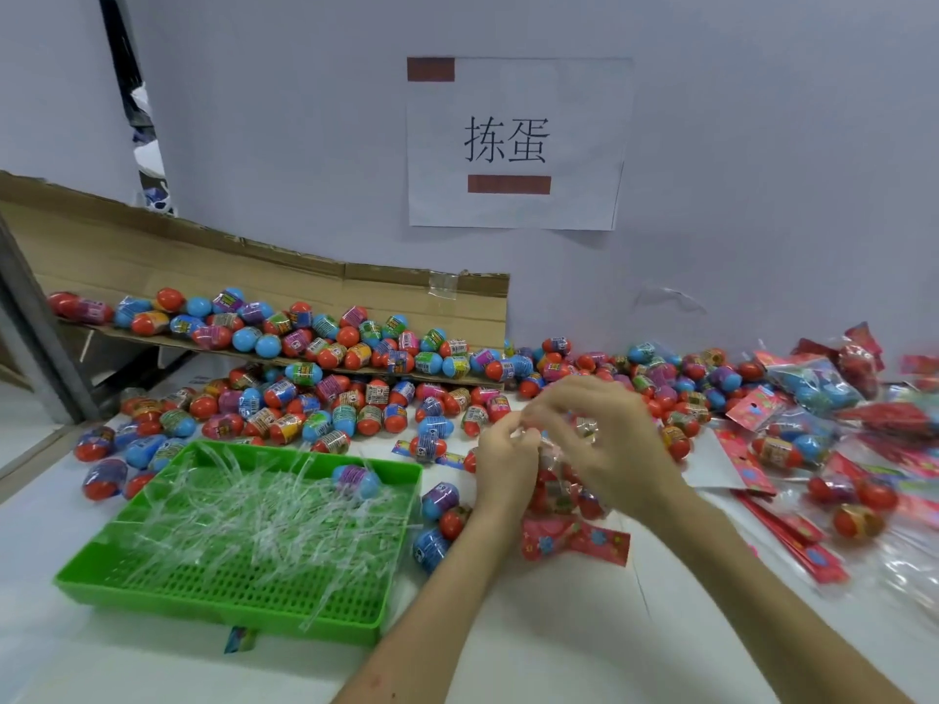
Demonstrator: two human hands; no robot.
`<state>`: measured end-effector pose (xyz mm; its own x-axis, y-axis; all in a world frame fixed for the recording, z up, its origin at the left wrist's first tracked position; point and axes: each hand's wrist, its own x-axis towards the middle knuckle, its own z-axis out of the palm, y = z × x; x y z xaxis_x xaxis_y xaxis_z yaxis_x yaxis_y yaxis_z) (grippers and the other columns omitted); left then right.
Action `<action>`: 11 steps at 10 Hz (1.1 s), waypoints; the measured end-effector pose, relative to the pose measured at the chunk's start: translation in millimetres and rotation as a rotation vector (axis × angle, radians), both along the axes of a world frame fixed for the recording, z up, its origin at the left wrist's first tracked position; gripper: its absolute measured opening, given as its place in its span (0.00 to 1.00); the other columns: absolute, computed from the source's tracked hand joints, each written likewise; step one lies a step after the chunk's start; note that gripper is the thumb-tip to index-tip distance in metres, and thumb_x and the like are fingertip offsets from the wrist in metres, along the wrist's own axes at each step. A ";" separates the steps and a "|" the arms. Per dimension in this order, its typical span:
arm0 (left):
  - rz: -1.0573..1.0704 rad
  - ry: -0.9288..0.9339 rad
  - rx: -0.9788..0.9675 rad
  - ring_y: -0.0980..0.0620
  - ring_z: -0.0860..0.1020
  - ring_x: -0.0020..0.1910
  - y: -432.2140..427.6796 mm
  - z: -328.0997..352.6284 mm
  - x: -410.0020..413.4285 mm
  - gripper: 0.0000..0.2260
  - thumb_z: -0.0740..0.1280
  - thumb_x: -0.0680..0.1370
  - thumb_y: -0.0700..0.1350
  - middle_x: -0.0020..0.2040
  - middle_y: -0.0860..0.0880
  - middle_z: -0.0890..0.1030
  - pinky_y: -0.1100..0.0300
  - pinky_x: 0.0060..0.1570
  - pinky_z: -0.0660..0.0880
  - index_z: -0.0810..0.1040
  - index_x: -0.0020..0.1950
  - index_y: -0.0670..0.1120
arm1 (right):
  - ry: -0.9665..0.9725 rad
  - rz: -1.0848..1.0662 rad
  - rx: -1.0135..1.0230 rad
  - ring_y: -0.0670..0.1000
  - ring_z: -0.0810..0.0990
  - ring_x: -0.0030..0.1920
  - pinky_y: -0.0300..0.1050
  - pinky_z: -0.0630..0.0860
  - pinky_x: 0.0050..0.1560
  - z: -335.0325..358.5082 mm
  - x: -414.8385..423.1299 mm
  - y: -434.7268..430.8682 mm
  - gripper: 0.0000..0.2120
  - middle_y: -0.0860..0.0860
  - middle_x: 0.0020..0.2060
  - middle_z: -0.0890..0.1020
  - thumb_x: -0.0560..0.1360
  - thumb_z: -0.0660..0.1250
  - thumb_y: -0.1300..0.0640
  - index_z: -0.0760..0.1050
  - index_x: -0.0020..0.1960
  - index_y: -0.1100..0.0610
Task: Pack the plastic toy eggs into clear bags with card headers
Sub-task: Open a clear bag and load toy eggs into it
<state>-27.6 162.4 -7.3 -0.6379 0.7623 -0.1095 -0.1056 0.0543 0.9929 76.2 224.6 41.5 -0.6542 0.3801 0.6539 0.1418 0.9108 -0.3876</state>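
Note:
My left hand and my right hand meet above the table and pinch the top of a clear bag with several red eggs inside. Its red card header hangs folded at the bottom, near the table. Loose plastic eggs in red, blue and purple cover the table behind my hands. More of them lie on a cardboard ramp.
A green plastic tray at the left holds clear plastic strips and one egg. Filled bags and spare red headers pile up on the right. A paper sign hangs on the wall.

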 end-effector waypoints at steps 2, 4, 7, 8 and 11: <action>0.007 -0.069 0.035 0.50 0.81 0.60 9.8 -5.4 -7.9 0.10 0.62 0.84 0.43 0.59 0.45 0.84 0.53 0.57 0.80 0.81 0.62 0.51 | 0.307 -0.191 -0.653 0.44 0.83 0.44 0.37 0.78 0.42 -25.2 38.5 45.3 0.07 0.48 0.48 0.85 0.79 0.69 0.56 0.80 0.56 0.48; -0.034 -0.224 0.073 0.50 0.85 0.49 8.3 0.8 -7.4 0.11 0.63 0.85 0.48 0.48 0.50 0.88 0.56 0.43 0.81 0.84 0.58 0.47 | 0.125 -0.112 -1.028 0.47 0.85 0.40 0.48 0.80 0.45 -37.9 42.4 52.8 0.10 0.51 0.43 0.87 0.79 0.70 0.52 0.83 0.56 0.56; -0.058 -0.215 0.154 0.47 0.85 0.55 12.1 -0.3 -3.6 0.10 0.63 0.86 0.48 0.56 0.47 0.87 0.51 0.51 0.82 0.84 0.58 0.50 | 0.279 -0.212 -0.969 0.47 0.86 0.38 0.41 0.80 0.37 -35.7 39.9 45.3 0.06 0.49 0.38 0.87 0.80 0.68 0.58 0.84 0.48 0.57; -0.057 -0.196 0.179 0.48 0.86 0.53 12.6 -0.2 -2.5 0.12 0.62 0.86 0.48 0.54 0.48 0.87 0.50 0.51 0.83 0.86 0.54 0.53 | 0.294 -0.158 -1.067 0.50 0.85 0.39 0.40 0.80 0.35 -36.2 36.9 43.2 0.07 0.51 0.39 0.86 0.81 0.68 0.54 0.83 0.51 0.57; -0.150 -0.198 0.246 0.47 0.87 0.51 12.2 2.3 0.2 0.10 0.62 0.86 0.47 0.54 0.47 0.88 0.55 0.45 0.83 0.82 0.60 0.47 | 0.231 -0.097 -1.272 0.52 0.86 0.41 0.47 0.82 0.38 -34.3 38.4 43.2 0.04 0.54 0.41 0.87 0.77 0.71 0.59 0.85 0.46 0.57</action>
